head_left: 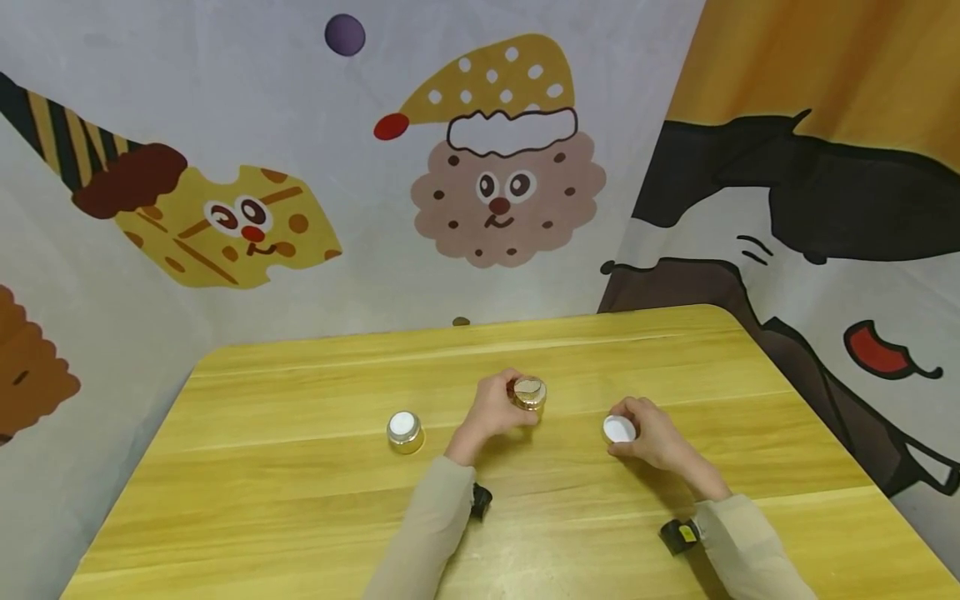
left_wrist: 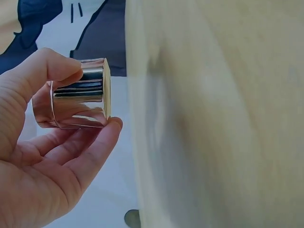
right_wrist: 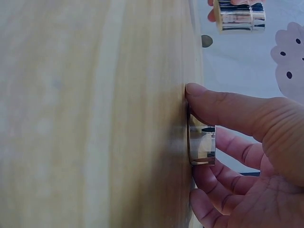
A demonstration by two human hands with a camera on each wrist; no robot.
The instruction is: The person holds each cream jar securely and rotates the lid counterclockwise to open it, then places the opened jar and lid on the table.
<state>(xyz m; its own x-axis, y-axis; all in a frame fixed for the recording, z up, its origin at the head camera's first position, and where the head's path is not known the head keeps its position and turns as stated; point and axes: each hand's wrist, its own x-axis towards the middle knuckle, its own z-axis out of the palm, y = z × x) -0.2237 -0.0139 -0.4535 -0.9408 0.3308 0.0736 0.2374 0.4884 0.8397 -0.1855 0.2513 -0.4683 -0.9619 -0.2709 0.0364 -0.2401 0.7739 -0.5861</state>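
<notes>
My left hand point(head_left: 498, 407) grips a shiny gold jar point(head_left: 531, 395) between thumb and fingers, right of the table's middle. A mirror-like gold top covers it, and a seam runs round its side in the left wrist view. Farther right, my right hand point(head_left: 654, 437) pinches a shallow round lid point(head_left: 619, 429), its white inside facing up. Seen from the right wrist, the gold-sided lid point(right_wrist: 203, 145) is right at the tabletop; whether it touches cannot be told. A second gold jar point(head_left: 405, 432) with a white top stands upright on the table, left of my left hand.
The light wooden table point(head_left: 300, 500) has rounded far corners. A pale cloth wall point(head_left: 360, 192) printed with cartoon figures rises behind it. A black wrist device point(head_left: 678, 536) sits at my right sleeve, another point(head_left: 482, 502) at my left.
</notes>
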